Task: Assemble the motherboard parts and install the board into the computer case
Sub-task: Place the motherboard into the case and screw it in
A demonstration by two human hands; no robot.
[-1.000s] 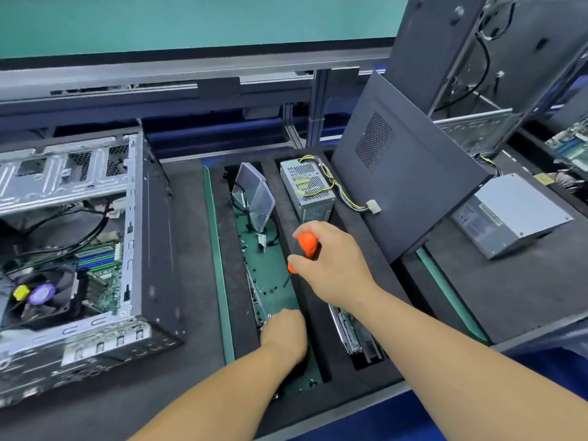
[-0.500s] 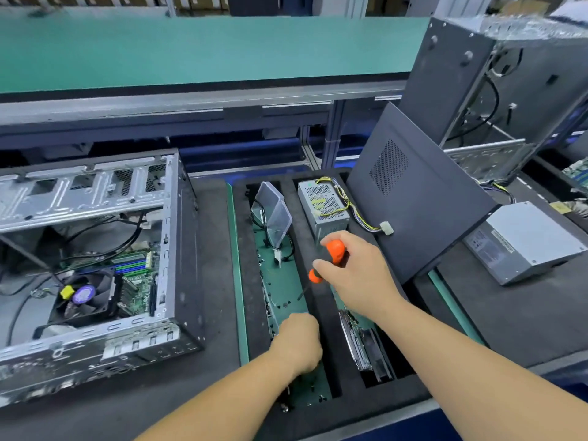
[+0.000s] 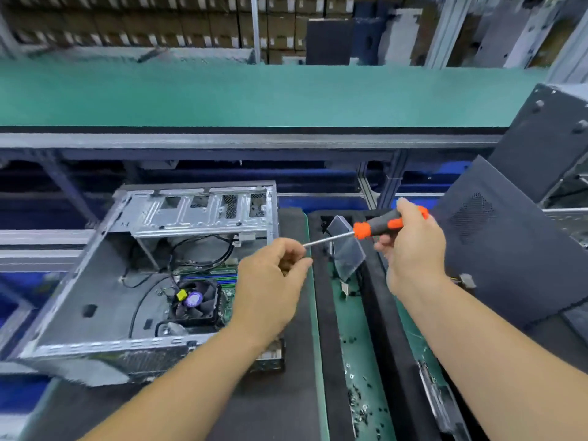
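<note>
An open computer case (image 3: 105,275) lies on its side at the left, with the green motherboard (image 3: 229,310) and its black cooler fan (image 3: 197,305) inside. My right hand (image 3: 410,249) grips an orange and black screwdriver (image 3: 378,227) by the handle, its shaft pointing left. My left hand (image 3: 270,281) is raised in front of the case, fingers curled around the tip of the shaft; whatever small part they pinch there is hidden.
A black foam tray (image 3: 324,345) with green-floored slots holds several loose screws (image 3: 359,405) and a clear plastic piece (image 3: 345,249). A dark case side panel (image 3: 509,259) leans at the right. A green conveyor (image 3: 254,93) runs behind.
My left hand rose out of the screw slot to the screwdriver tip. My right hand lifted and turned the screwdriver sideways. The view swung up and to the left.
</note>
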